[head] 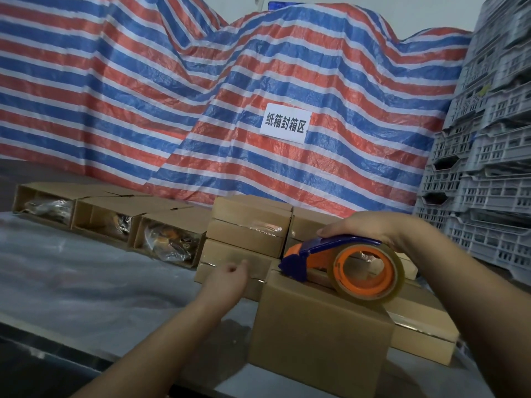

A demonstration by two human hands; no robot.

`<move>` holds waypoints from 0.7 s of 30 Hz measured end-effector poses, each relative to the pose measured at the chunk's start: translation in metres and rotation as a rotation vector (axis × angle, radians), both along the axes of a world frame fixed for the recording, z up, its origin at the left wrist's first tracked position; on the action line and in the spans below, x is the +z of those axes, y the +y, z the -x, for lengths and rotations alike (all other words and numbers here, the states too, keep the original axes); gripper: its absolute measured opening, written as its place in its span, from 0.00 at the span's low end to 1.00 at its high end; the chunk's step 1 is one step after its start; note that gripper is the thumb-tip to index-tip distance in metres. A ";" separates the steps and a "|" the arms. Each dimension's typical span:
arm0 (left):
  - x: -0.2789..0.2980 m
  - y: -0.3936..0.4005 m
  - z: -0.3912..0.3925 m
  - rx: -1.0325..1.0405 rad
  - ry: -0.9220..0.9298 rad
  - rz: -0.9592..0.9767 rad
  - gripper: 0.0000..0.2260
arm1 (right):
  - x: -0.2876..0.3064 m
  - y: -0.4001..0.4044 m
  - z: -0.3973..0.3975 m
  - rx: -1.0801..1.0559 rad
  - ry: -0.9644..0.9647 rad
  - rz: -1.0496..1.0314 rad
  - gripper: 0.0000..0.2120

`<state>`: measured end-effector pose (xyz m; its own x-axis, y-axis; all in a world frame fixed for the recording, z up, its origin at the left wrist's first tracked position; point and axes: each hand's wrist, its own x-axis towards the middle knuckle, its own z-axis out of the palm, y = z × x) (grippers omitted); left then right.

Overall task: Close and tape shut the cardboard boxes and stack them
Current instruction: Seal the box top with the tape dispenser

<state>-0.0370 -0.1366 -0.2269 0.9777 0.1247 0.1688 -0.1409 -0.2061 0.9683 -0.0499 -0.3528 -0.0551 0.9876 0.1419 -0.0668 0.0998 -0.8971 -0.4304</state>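
Two hands work at the near cardboard box (319,337): the right hand (365,226) grips the tape dispenser (339,264) at its far top edge; the left hand (227,278), loosely curled, holds nothing beside stacked sealed boxes (247,234).

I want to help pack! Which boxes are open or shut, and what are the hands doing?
Nearest box: shut, dispenser on top.
Three far boxes: open, filled.
Stacked boxes: taped shut.
Tape dispenser: held.
Right hand: grips dispenser.
Left hand: holds nothing.
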 end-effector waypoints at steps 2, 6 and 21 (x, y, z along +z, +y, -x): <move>0.015 -0.004 0.002 -0.065 0.036 0.013 0.15 | 0.000 -0.001 -0.002 0.005 0.008 0.003 0.22; 0.023 -0.017 0.002 -0.256 0.173 -0.044 0.17 | 0.000 -0.003 -0.002 0.005 0.016 0.006 0.23; 0.026 -0.015 0.002 -0.288 0.246 -0.019 0.16 | 0.011 -0.024 0.004 0.067 0.207 -0.142 0.23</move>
